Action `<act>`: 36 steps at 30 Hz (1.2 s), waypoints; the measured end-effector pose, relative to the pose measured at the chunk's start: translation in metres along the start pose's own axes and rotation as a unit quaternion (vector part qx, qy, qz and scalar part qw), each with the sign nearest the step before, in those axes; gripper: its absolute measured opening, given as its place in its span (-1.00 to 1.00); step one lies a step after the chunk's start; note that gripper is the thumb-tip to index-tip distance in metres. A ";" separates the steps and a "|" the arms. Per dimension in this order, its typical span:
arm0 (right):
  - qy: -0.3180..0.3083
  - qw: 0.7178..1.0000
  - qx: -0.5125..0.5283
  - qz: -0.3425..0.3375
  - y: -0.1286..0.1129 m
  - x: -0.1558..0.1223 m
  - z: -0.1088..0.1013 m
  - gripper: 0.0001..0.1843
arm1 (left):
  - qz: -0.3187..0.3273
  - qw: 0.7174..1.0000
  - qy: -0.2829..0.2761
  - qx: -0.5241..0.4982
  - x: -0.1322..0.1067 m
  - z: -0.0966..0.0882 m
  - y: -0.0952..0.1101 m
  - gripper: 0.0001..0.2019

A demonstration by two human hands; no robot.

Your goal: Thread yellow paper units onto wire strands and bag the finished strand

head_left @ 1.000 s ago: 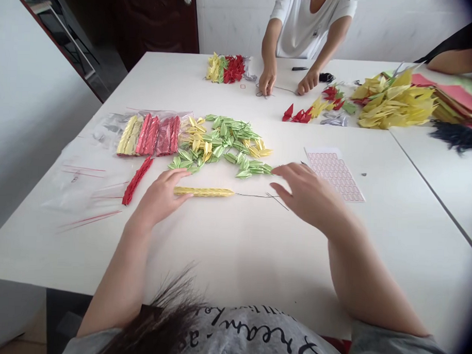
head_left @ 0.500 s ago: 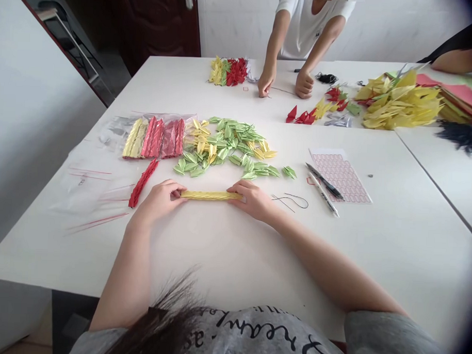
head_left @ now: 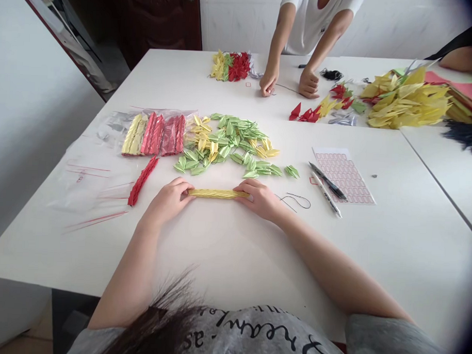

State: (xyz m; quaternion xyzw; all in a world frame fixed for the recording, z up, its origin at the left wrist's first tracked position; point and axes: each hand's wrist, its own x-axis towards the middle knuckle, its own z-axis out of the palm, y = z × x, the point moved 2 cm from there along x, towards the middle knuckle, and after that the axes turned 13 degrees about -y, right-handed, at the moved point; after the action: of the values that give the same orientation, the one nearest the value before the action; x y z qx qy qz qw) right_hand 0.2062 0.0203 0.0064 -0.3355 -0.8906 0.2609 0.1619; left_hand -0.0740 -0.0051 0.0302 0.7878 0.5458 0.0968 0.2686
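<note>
**Figure.** Two-handed hold on a yellow folded-paper stick (head_left: 219, 194), seen from my head camera. The stick lay crosswise on the white worktop (head_left: 63, 248), directly in front of me and just below the leaf heap.

**Change.** A second earlier my right hand (head_left: 259, 199) had been raised and spread, clear of the stick. It had since come down onto the stick's right end, so both hands now bore on the stick, with my left hand (head_left: 167, 203) at the left end. The fingers of each hand were curled closed over the stick, holding it. I could not tell whether it was lifted off the surface.

**Counts.** One yellow stick in hand; one red folded-paper stick (head_left: 143, 180) just left of my left hand; three paper bundles (head_left: 150, 133) on a clear plastic bag (head_left: 110, 122); one loose black thread (head_left: 295, 201) right of my right hand; two pen-like tools (head_left: 327, 181) lying on one pink-printed sheet (head_left: 342, 175). The heap of green and yellow paper leaves (head_left: 225, 145) was too dense to count. Across the worktop stood a co-worker's two hands (head_left: 268, 82).
</note>
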 end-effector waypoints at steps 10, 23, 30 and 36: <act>0.003 0.998 -0.057 0.024 -0.001 0.008 0.010 -0.55 | 0.015 1.000 0.004 -0.002 -0.001 -0.001 -0.002 -0.67; 0.028 0.999 0.042 0.014 0.002 0.010 0.018 -0.73 | 0.081 0.996 0.021 -0.038 0.011 0.014 -0.001 -0.76; 0.022 0.999 -0.038 0.019 -0.007 0.015 0.017 -0.49 | 0.075 0.997 0.019 -0.003 0.010 0.015 0.005 -0.69; 0.034 0.999 -0.031 -0.018 -0.009 0.018 0.026 -0.70 | 0.100 0.995 0.009 -0.021 0.015 0.022 0.010 -0.76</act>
State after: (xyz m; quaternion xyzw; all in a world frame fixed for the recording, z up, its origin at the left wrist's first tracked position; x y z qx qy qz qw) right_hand 0.1763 0.0176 -0.0069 -0.3332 -0.8981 0.2189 0.1859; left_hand -0.0503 -0.0014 0.0156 0.8315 0.4646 0.1415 0.2697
